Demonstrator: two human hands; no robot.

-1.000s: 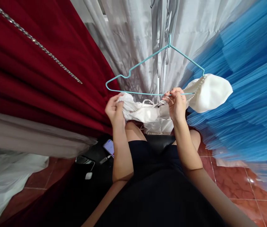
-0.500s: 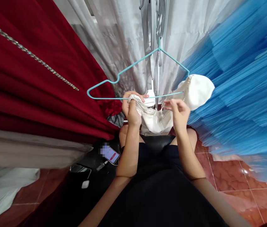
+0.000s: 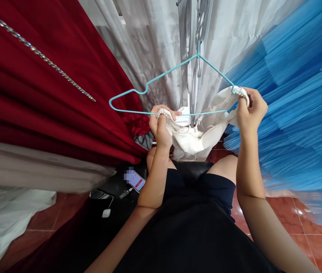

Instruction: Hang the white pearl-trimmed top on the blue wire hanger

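Left hand: fingers grasping one end of white pearl-trimmed fabric garment. Right hand: fingers grasping other end. Garment between, apparently looped over right corner of turquoise triangular hanger.

Count: one left hand, one right hand, two in all. Hangers, turquoise: one. White pearl-edged garments in hand: one. Lit phones: one. Glittering strands: one. Small white square pieces: one. White hanging cloths: number unclear.
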